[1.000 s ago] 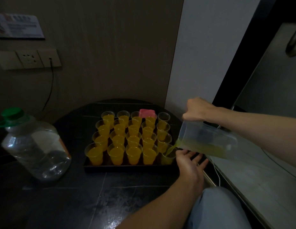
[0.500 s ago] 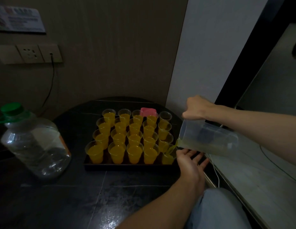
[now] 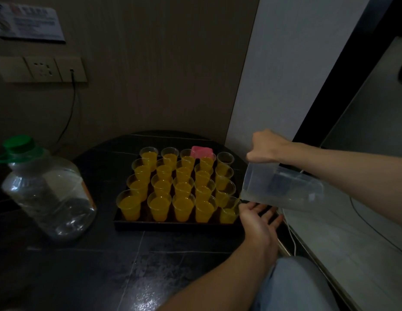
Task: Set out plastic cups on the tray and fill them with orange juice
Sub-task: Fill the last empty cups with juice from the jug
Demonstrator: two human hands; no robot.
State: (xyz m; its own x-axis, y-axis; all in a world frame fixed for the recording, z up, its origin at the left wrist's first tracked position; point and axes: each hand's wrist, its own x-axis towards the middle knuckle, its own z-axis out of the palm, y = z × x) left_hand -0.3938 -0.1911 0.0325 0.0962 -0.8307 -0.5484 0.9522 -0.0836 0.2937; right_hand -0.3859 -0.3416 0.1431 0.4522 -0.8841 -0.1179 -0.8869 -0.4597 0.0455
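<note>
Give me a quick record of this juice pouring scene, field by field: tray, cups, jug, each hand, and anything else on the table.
tray: dark tray on a dark table
cups: five-by-five grid; far right cup looks empty
being filled: near right cup
jug: clear jug, tilted, little juice left
right hand: grips the jug's top
left hand: open, beside the near right cup
other: large clear bottle with green cap, left of the tray; pink object behind the cups
</note>
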